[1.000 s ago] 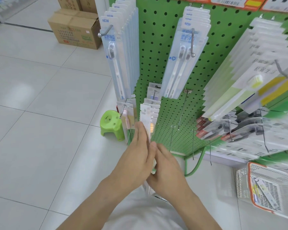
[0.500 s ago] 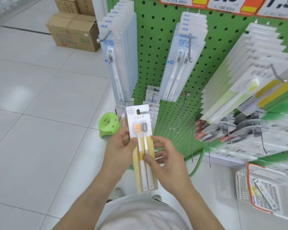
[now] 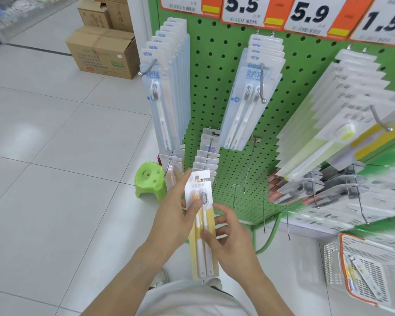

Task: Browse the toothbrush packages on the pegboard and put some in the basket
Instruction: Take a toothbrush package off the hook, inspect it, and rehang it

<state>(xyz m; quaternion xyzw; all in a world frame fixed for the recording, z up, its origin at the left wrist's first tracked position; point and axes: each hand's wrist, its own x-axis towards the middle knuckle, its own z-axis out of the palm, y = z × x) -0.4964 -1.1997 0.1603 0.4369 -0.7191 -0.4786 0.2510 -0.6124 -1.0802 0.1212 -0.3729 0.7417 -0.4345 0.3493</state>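
The green pegboard (image 3: 217, 92) fills the upper right; its lower edge ends above the white tiled floor (image 3: 55, 179). Bare metal hooks (image 3: 249, 167) jut out from the lower middle of the board. Open floor extends left, bounded by a green stool (image 3: 149, 180) near the board's foot and cardboard boxes (image 3: 103, 51) further back. The basket (image 3: 372, 270), white mesh with an orange rim, sits at lower right and contains at least one package.

The toothbrush package (image 3: 202, 224) is a long card, white at the top and yellow below, holding two white-handled brushes side by side, one with orange bristles, one grey. It is upright, in front of the board's lower rows.

The left hand (image 3: 171, 215) pinches the package's upper part, thumb on the front, index finger extended along its left edge. The right hand (image 3: 228, 242) pinches the middle, thumb on the front, fingers curled behind the right edge.
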